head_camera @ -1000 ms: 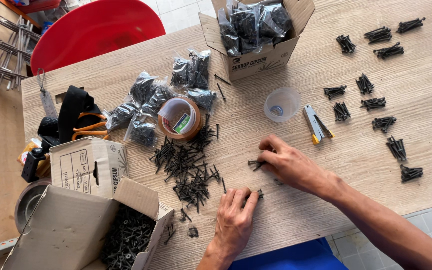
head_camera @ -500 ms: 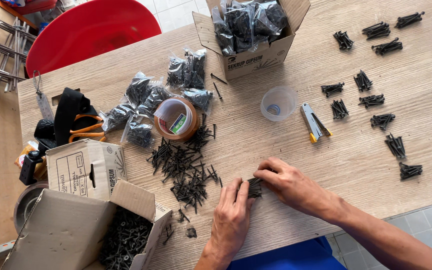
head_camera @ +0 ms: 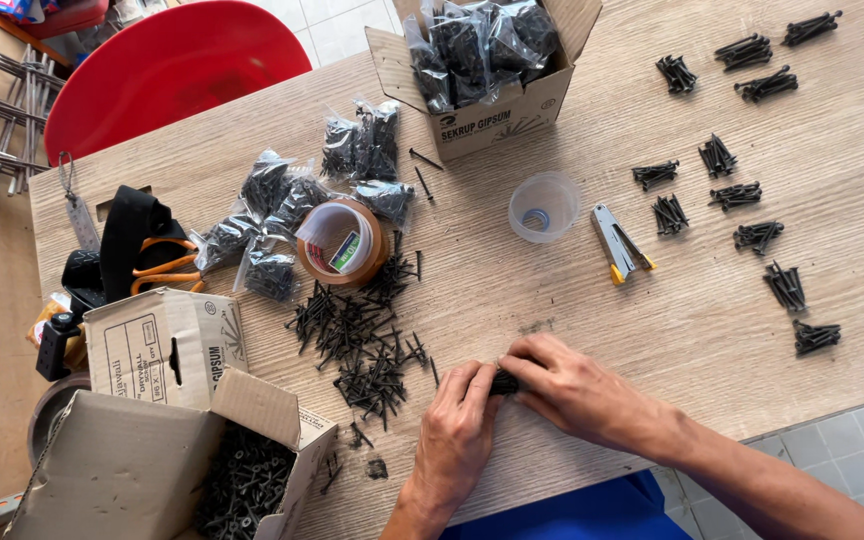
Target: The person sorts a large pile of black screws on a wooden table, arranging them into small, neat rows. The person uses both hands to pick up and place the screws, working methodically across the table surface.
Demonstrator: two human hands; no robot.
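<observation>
My left hand and my right hand meet at the near edge of the wooden table, both closed around a small bunch of black screws that shows between the fingers. A loose heap of black screws lies just left of the hands. Several small bundles of screws are laid out in rows on the right part of the table.
An open cardboard box of loose screws stands at the near left, a box of bagged screws at the back. Between them lie bagged screws, a tape roll, a plastic cup, a stapler, scissors and a red chair.
My right hand slid back toward the near edge with screws, and my left hand came up to meet it; both now close on the bunch.
</observation>
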